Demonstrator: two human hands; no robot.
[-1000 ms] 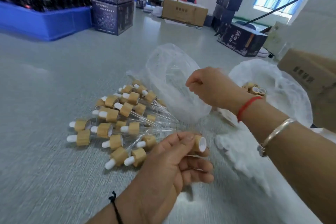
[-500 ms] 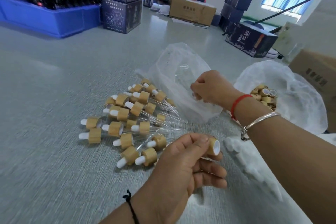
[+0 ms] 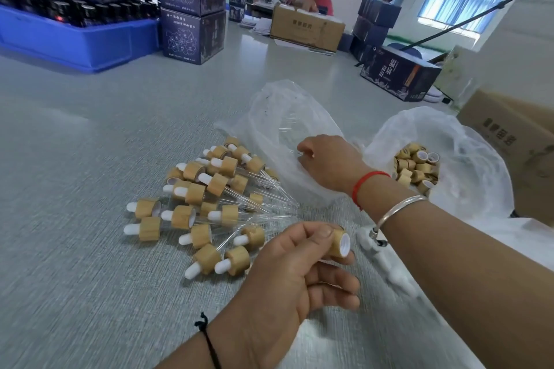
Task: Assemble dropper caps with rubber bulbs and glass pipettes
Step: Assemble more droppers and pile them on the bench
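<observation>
The left hand [image 3: 287, 275] is raised from the lower edge, back to the camera, thumb and forefinger pinched together, the other fingers loosely curled beneath, a black cord on its wrist. The right arm crosses from the right, its hand [image 3: 326, 163] knuckles-up with fingers curled downward; a red string and silver bangle circle that wrist.

- The right hand [image 3: 328, 163] reaches into a clear bag [image 3: 287, 123]; its fingertips are hidden, so any hold cannot be told.
- The cardboard box [image 3: 515, 141] is cut off at the right edge.
- White pieces [image 3: 386, 263] beneath the right forearm are blurred.
</observation>
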